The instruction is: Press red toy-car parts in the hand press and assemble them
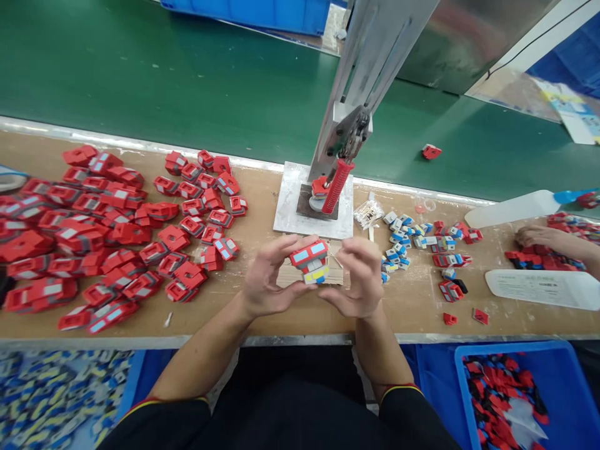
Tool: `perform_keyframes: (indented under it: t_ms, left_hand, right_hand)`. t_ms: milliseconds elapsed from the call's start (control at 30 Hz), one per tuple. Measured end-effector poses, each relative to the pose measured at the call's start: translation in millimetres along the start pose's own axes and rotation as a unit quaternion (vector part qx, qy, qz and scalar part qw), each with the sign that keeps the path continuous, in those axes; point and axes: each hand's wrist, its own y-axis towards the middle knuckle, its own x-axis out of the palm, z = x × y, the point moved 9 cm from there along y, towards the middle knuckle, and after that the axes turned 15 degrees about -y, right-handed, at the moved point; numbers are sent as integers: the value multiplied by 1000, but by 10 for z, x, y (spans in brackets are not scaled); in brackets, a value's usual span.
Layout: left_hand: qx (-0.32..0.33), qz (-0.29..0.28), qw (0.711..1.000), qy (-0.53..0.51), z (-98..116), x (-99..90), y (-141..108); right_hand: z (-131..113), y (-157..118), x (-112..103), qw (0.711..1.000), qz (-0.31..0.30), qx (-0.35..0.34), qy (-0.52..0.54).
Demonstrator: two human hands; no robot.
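In front of my body, my left hand (272, 281) holds a red toy vehicle part (309, 252) with pale blue windows between thumb and fingers. A small white, blue and yellow toy piece (316, 275) sits against its lower side. My right hand (359, 278) is just to the right, fingers curved and apart, its thumb near the small piece. A thin pale strand shows by its fingertips, too small to name. Beyond my hands stands a lever press (344, 140) with a red handle (337, 186) on a metal base plate (288, 200); a red part lies under it.
Many red toy parts (122, 231) cover the left of the table. Small white-blue pieces (398, 240), a bag of cotton swabs (369, 212) and plastic bottles (510, 209) lie right. Another person's hand (544, 236) works far right. Blue bins (515, 350) stand below; a green belt (187, 81) runs behind.
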Motion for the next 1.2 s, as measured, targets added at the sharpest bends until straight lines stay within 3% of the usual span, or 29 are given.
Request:
perform_keyframes:
  t_ms: [67,167,333,500,633,733,800,900,1033,1100,1200]
  left_hand:
    - [5,-20,999,-35,30,38,5]
    - [20,-48,998,-32,83,112,14]
    - [36,-36,999,-7,152,104,29]
    - [22,-38,999,29,90,78,12]
    - [-22,-27,999,15,-51,-25,17]
    - [-81,-32,996,21,-117,-229,131]
    - [-131,-70,986,75,-168,-366,297]
    - [-184,-220,933,219,-329,-377,633]
    - [-268,-406,807,335,-756,-190,952]
    - [-281,-466,762,352,-900,-74,1015]
    - [-273,-500,742,353,-987,7,1043]
  right_hand:
    - [115,-10,92,993,-69,54,82]
    - [126,-51,237,971,-146,75,173]
    - [176,-76,256,946,-101,128,279]
    - [216,-114,396,918,-104,169,343]
    - [366,-89,457,921,-136,210,298]
    - [578,66,209,957,-99,199,188]
    - [709,195,89,970,-96,184,126]
    - [807,351,258,964,-194,152,104]
    - [780,439,546,942,-283,117,134]
    - [726,431,528,934,-295,115,166]
    - [554,521,249,923,-267,105,259]
